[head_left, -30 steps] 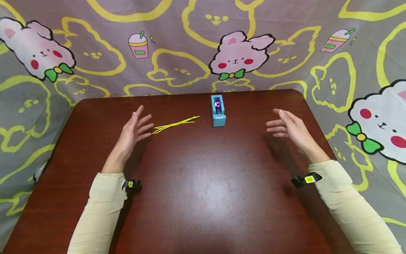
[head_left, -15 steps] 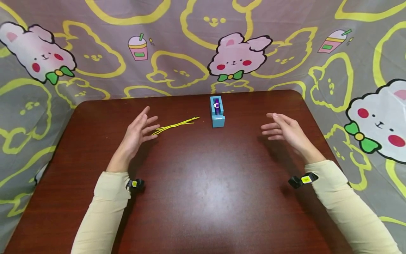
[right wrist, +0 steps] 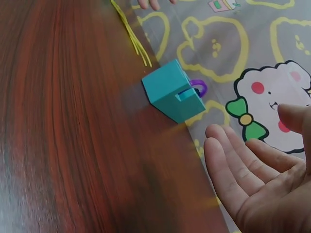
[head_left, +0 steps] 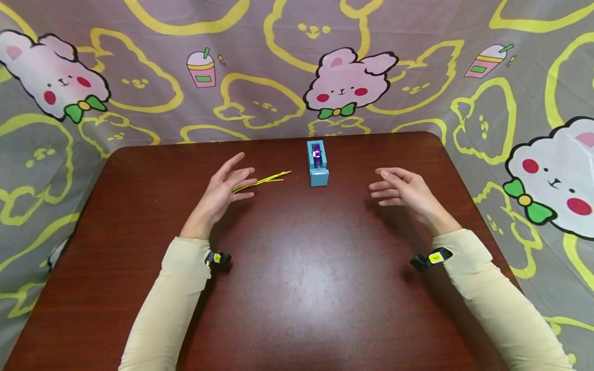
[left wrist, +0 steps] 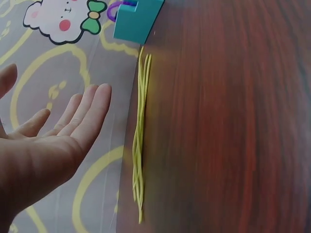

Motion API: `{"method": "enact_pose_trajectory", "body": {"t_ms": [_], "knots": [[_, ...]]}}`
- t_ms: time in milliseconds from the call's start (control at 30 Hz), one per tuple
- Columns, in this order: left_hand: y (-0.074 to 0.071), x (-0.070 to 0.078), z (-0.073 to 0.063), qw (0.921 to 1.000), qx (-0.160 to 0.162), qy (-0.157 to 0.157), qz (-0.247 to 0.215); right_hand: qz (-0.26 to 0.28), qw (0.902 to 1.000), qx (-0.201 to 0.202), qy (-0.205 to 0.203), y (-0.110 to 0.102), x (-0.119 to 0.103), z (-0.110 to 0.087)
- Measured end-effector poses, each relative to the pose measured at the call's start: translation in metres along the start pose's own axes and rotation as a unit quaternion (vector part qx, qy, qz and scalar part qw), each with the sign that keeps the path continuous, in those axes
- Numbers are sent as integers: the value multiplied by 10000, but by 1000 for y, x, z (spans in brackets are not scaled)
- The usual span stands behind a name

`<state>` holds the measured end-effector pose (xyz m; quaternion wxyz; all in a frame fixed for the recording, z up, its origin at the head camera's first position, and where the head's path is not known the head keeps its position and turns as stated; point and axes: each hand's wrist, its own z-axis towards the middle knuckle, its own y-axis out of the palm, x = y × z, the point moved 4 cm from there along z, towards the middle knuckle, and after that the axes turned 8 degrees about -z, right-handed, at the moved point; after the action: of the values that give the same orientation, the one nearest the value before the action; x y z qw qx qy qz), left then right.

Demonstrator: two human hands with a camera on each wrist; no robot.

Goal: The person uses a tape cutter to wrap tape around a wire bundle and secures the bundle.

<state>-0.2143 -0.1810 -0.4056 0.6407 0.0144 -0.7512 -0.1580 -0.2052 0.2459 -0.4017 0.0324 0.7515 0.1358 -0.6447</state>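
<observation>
My left hand (head_left: 224, 190) hovers with fingers spread over the near end of a thin bundle of yellow strands (head_left: 266, 180), hiding part of it in the head view. The left wrist view shows the whole bundle (left wrist: 139, 136) lying lengthwise on the table, with the hand (left wrist: 58, 136) holding nothing. A blue tape dispenser (head_left: 318, 170) with a purple roll in it stands at the back middle. To its right, my right hand (head_left: 406, 193) is raised, fingers extended and nothing in them. In the right wrist view the dispenser (right wrist: 172, 92) lies beyond those fingertips.
The dark red-brown wooden table (head_left: 297, 288) has rounded back corners. A grey cloth (head_left: 260, 62) printed with yellow outlines and white rabbits hangs behind it and along the sides. Each forearm wears a black strap with a small camera (head_left: 221, 258) near the cuff.
Both hands have moved inward, toward each other. The left has travelled right, over the yellow strands, and the right has shifted left. The strands and tape dispenser stay put.
</observation>
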Motion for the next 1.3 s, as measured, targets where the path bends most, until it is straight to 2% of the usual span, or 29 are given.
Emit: {"method": "enact_pose_trajectory", "body": {"t_ms": [200,633,933,1300], "knots": [[19,-5,16,9995,-116,-89,-289,76,9999,2,125,9,3,7],[58,-21,46,9982,-236,-403,-388,270,9984,-264,409,30,7,26],[76,-33,63,9978,-297,-427,-413,106,9983,-344,467,43,4,35],[96,-38,78,9978,-271,-513,-305,182,9982,-281,488,61,3,49]]}}
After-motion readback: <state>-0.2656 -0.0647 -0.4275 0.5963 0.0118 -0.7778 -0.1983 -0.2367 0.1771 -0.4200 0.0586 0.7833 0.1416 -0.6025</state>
